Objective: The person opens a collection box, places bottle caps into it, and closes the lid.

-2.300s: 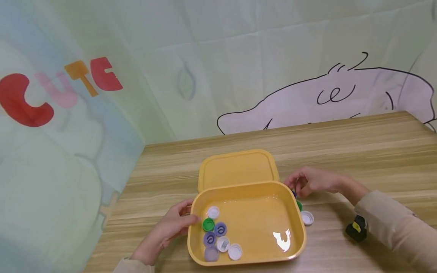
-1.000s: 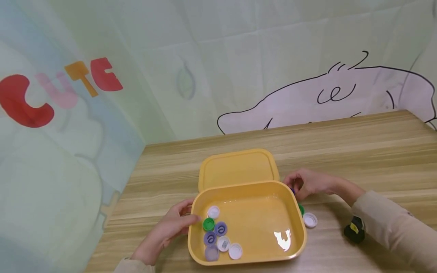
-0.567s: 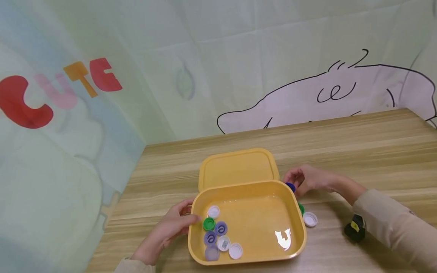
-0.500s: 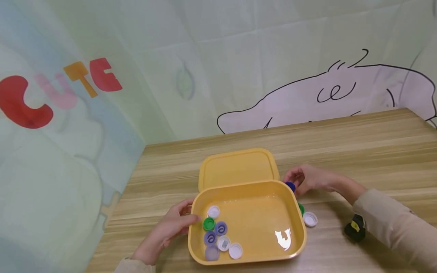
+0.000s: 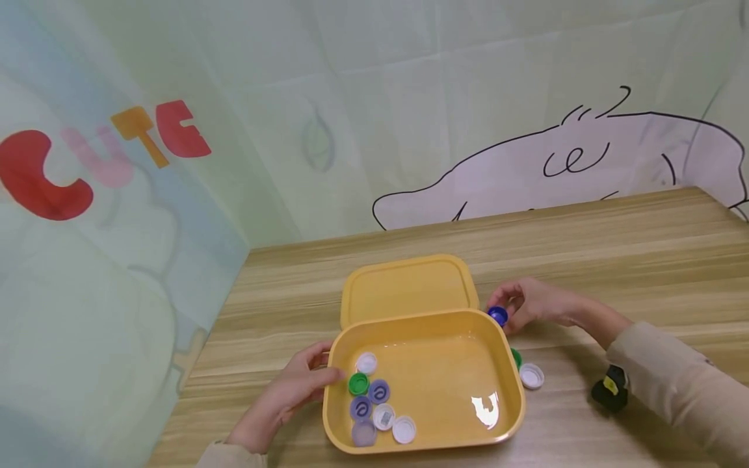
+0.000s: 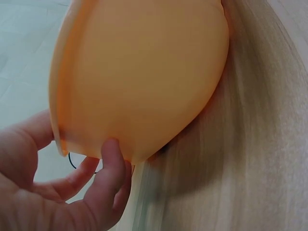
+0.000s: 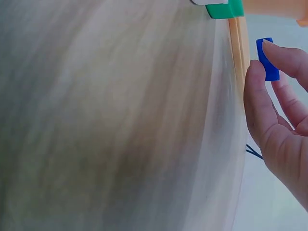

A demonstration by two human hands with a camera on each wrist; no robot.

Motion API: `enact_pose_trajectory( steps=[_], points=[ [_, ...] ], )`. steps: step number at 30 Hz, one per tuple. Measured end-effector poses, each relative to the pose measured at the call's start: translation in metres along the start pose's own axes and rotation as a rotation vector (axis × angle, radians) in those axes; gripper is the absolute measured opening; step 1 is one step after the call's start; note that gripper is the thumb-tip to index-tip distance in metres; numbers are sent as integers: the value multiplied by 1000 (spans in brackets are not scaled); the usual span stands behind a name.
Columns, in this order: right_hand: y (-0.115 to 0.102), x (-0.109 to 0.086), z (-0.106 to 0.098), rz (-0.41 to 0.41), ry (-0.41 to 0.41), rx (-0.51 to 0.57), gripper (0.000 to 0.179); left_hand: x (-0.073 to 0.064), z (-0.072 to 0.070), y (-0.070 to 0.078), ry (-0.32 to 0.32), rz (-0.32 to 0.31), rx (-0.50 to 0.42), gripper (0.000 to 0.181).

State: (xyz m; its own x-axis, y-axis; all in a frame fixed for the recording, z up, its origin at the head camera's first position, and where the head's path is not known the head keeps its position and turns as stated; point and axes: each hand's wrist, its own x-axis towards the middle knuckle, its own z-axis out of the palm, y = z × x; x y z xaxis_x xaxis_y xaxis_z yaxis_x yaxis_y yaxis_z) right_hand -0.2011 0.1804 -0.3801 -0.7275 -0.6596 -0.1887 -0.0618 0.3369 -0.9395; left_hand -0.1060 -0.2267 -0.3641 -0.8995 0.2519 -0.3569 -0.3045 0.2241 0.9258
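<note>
My right hand (image 5: pixel 535 304) pinches a blue bottle cap (image 5: pixel 498 316) between thumb and fingertips, raised at the far right corner of the yellow plastic box (image 5: pixel 433 443). The right wrist view shows the blue cap (image 7: pixel 268 60) edge-on, above the tabletop. My left hand (image 5: pixel 295 383) grips the box's left wall, thumb over the rim; in the left wrist view its fingers (image 6: pixel 111 159) press the outer wall. Inside the box, along the left, lie several caps: white ones (image 5: pixel 404 429), a green one (image 5: pixel 359 383) and purple ones (image 5: pixel 378 391).
A yellow lid (image 5: pixel 409 289) lies flat behind the box. A green cap (image 5: pixel 516 358), partly hidden, and a white cap (image 5: pixel 532 376) rest on the wood-grain table beside the box's right wall. A small black object with a yellow mark (image 5: pixel 610 388) sits near the right sleeve (image 5: pixel 667 370).
My right hand has picked up the blue cap from beside the box, raised it slightly and tilted its hollow side into view. The white cap outside shifted slightly right. My left hand stays put.
</note>
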Motion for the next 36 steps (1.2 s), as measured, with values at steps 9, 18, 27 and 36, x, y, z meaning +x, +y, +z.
enact_pose_trajectory(
  steps=[9, 18, 27, 36],
  points=[
    [-4, 1, -3, -17, 37, -15, 40, -1, 1, 2, 3, -4, 9, 64],
    [-9, 4, -8, -28, 34, -14, 38, 0, 0, 0, 7, -3, 1, 64],
    [-18, 7, -10, -13, 34, -20, 37, 0, -1, 0, 0, 7, -1, 64],
    [-34, 10, -10, 13, 44, -38, 36, 0, -1, 1, -1, 8, -8, 65]
  ],
)
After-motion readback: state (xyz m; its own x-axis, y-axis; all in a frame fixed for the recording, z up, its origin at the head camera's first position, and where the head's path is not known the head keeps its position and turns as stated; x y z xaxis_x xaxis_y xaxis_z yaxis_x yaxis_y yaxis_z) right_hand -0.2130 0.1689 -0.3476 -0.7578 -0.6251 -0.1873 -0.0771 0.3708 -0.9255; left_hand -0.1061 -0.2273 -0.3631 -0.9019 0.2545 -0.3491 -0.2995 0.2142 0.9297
